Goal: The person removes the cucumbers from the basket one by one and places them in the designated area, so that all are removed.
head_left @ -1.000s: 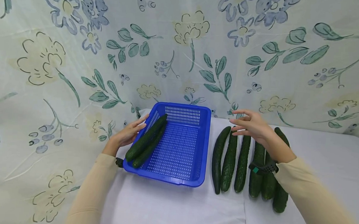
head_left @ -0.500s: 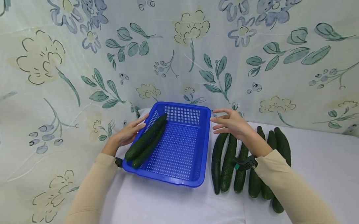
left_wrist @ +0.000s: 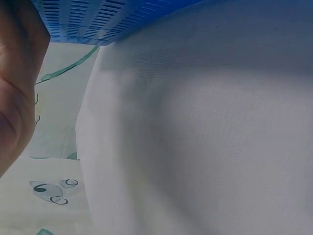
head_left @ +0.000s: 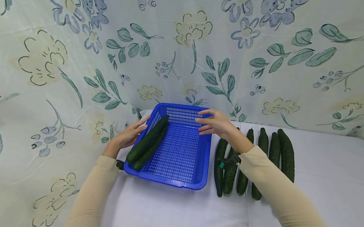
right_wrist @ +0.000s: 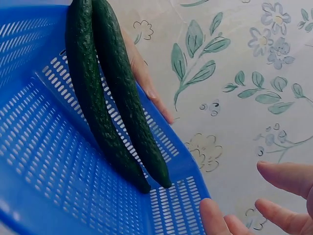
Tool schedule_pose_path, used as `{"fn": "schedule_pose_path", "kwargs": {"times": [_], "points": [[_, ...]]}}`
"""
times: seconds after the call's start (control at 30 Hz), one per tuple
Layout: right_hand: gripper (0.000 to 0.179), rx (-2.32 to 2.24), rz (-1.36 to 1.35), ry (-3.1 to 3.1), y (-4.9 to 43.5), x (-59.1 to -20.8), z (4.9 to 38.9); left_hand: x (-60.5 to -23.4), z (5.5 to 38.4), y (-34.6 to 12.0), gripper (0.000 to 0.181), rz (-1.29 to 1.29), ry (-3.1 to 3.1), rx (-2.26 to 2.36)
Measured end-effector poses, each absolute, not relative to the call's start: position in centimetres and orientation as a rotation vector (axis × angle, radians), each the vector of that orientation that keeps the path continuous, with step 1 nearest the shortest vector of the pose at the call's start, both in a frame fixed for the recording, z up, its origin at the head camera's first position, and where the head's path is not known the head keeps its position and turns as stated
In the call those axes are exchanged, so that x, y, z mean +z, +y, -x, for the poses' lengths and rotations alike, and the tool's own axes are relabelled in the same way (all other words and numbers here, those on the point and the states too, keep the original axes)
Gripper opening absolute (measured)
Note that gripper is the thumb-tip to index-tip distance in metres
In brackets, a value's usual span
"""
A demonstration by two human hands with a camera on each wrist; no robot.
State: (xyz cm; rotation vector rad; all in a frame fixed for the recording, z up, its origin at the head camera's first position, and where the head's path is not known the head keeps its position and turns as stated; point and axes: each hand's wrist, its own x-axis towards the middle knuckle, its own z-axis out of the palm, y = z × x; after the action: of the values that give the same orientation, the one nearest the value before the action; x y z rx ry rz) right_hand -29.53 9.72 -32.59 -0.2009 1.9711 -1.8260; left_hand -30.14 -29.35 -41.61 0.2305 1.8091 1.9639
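Observation:
A blue plastic basket (head_left: pixel 177 183) with slotted walls stands on the white cloth. Two dark green cucumbers (head_left: pixel 148 139) lie lengthwise along its left wall, side by side. My left hand (head_left: pixel 130 135) rests against the basket's outer left side, fingers extended toward the far corner. In the left wrist view part of this hand (left_wrist: pixel 17 78) shows beside the basket wall (left_wrist: pixel 88 19). My right hand (head_left: pixel 214 124) hovers over the basket's far right edge, fingers spread and holding nothing. In the right wrist view its fingertips (right_wrist: pixel 210 215) overlap the basket's corner.
Several more cucumbers (head_left: pixel 286 150) lie in a row on the white cloth (head_left: pixel 327 165) right of the basket, partly hidden under the right forearm. A floral curtain (head_left: pixel 184 60) hangs behind and to the left.
My right hand has moved left from above the row of cucumbers to over the basket's right edge, staying empty. My left hand and the basket have barely moved.

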Motion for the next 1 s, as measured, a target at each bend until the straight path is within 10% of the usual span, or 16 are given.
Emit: {"fn": "schedule_pose_path", "kwargs": {"times": [1.0], "points": [[0.053, -1.898, 0.081, 1.767, -2.8, -36.7, 28.8, -42.6, 29.6, -29.3, 0.056, -0.252, 1.86, 1.957]]}}
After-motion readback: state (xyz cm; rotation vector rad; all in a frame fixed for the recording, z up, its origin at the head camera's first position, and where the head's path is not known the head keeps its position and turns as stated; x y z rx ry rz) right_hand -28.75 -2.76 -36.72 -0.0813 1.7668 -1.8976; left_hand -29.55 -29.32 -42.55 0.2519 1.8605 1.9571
